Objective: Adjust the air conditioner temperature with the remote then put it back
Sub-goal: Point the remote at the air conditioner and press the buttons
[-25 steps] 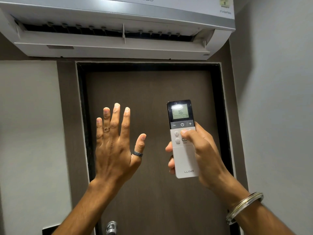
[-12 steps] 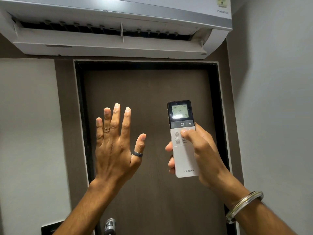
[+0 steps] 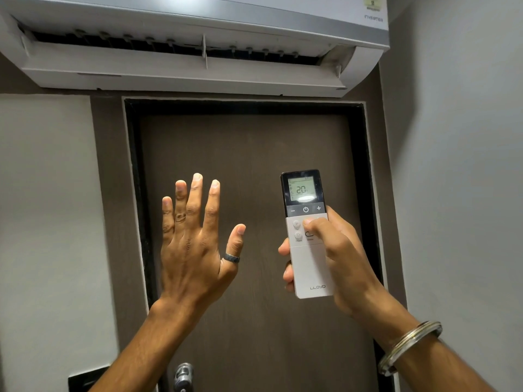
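A: What is nearest the camera?

B: Two bare forearms rising from the bottom edge. The right wrist carries a pair of metal bangles [image 3: 410, 346].

A: And the right hand?

B: The right hand [image 3: 336, 258] is wrapped round the remote [image 3: 307, 236], which it holds upright in front of the door. Fingertips curl round the remote's left edge, and the thumb [image 3: 315, 224] lies across the white lower body, its tip just under the dark strip with the minus, power and plus marks.

A: Can you read the remote?

B: Yes. The small screen at the top shows 20, and LLOYD is printed near the bottom end.

A: The left hand?

B: The left hand [image 3: 195, 247] holds nothing. It is raised with its back to the camera, fingers straight and spread, the thumb out to the side with a dark ring [image 3: 232, 258] at its base. It stands apart from the remote.

A: What lies behind them?

B: A dark brown door [image 3: 254, 148] in a black frame, with a metal handle [image 3: 184, 374] at the bottom edge. Pale walls on both sides.

A: And farthest up?

B: The white air conditioner [image 3: 184, 77] mounted above the door, its louvre flap open so the dark slot shows. INVERTER is printed at its right end.
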A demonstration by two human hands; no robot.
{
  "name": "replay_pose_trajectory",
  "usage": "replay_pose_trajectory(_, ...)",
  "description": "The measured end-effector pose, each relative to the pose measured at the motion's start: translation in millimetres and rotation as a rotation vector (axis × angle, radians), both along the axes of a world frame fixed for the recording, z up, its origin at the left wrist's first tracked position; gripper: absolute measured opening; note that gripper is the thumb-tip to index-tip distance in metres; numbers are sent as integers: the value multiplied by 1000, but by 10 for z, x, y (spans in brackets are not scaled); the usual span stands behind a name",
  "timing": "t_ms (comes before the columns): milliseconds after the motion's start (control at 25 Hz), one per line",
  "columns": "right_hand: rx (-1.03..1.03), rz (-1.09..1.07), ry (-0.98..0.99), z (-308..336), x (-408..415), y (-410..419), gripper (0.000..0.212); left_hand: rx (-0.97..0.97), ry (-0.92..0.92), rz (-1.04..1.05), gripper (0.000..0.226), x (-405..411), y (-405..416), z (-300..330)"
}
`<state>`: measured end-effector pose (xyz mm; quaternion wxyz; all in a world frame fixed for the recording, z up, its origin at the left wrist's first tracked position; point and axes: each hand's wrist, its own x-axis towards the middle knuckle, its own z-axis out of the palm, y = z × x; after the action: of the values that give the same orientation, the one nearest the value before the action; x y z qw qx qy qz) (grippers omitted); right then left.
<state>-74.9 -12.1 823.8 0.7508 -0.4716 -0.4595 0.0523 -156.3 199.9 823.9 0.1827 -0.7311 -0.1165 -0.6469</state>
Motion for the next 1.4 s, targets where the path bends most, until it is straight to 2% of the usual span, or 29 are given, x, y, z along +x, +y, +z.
replay_pose_trajectory(480, -13, -8, -13, 4, 16, 26, 28, -4, 9, -5, 79, 18, 20, 11)
replay_pose_trajectory(760, -17, -19, 70, 16, 26, 26, 44, 3, 7, -3, 78, 32, -2, 4)
replay_pose_trajectory(1400, -27, -62, 71, -2, 13, -32, 39, -5, 11, -9, 78, 30, -69, -10)
